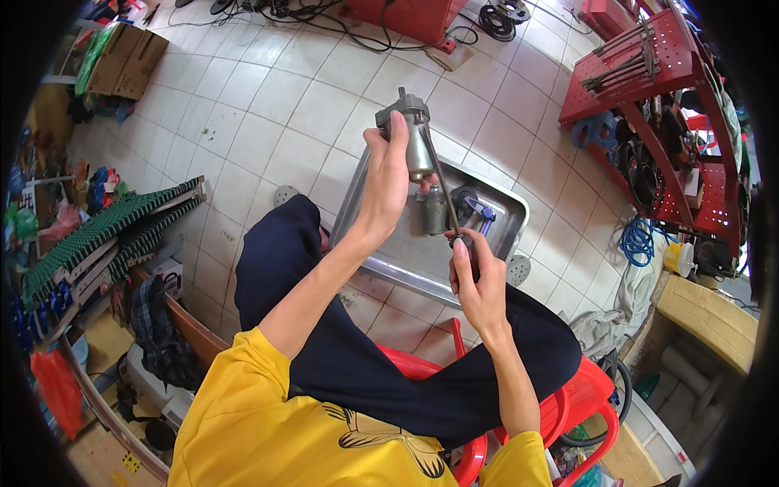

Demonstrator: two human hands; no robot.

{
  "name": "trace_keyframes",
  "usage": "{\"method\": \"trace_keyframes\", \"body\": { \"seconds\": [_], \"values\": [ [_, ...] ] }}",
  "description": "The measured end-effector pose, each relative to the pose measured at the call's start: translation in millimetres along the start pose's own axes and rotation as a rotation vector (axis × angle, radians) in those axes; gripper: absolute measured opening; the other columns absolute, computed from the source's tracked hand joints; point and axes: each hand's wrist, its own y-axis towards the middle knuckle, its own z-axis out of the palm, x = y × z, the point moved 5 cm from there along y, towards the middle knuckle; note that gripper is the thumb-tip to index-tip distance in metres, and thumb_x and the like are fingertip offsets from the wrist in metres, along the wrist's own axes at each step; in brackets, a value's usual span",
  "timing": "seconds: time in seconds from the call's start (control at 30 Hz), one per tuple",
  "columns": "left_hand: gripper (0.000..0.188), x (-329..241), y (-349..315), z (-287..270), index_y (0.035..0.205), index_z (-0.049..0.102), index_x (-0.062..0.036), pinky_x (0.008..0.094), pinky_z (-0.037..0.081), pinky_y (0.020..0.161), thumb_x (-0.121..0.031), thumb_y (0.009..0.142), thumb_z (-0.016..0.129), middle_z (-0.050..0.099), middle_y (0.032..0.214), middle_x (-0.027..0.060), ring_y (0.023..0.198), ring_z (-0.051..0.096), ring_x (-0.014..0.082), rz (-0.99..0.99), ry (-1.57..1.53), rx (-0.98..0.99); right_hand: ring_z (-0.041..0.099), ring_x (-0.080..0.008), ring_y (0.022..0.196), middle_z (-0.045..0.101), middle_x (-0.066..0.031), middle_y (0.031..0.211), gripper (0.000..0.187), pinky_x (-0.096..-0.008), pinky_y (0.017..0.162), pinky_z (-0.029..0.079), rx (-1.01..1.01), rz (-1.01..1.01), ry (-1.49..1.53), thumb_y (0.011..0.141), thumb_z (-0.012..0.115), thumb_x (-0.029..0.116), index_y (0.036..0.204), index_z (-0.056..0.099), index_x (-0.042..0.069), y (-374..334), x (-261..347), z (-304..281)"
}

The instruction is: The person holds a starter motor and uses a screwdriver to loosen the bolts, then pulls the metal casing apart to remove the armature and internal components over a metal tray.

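My left hand (388,180) is wrapped round a silver-grey motor (417,150), a metal cylinder with a cast end and a short shaft pointing away from me. It is held up above a metal tray (406,274). Closed on the handle of a long thin screwdriver (447,193), my right hand (480,280) is nearer to me and lower right. The screwdriver's blade runs up along the motor's right side to its cast end; whether the tip touches is hard to tell. A second grey metal cylinder (434,213) stands in the tray, beside a black and purple part (480,209).
A red rack (633,77) with hand tools stands at the right, near a coiled blue hose (639,242). Cables (341,32) cross the tiled floor by a red cabinet (406,18). Cardboard boxes (126,61) sit far left. I sit on a red plastic chair (588,390).
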Motion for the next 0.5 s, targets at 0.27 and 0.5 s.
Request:
{"method": "trace_keyframes", "body": {
  "seconds": [0.27,0.5],
  "values": [
    [0.047,6.2,-1.1,-0.6,0.116,0.034,-0.0057,0.0315,0.053,0.061,-0.052,0.109,0.037,0.059,0.094,0.0115,0.068,0.064,0.0188,-0.006,-0.013,0.003,0.045,-0.0120,0.052,0.049,-0.0060,0.058,0.028,-0.0300,0.052,0.037,-0.018,-0.004,-0.018,0.104,0.057,0.020,0.118,0.061,-0.004,0.4,-0.5,-0.7],
    [0.045,9.0,-0.6,-0.3,0.116,0.034,-0.0058,0.0318,0.053,0.061,-0.050,0.110,0.036,0.058,0.095,0.0113,0.070,0.064,0.0190,-0.001,-0.036,0.012,0.049,-0.0118,0.050,0.051,-0.0053,0.056,0.030,-0.0301,0.052,0.039,0.000,0.030,0.024,0.106,0.054,0.022,0.119,0.061,-0.005,-1.4,1.2,1.7]
  ]
}}
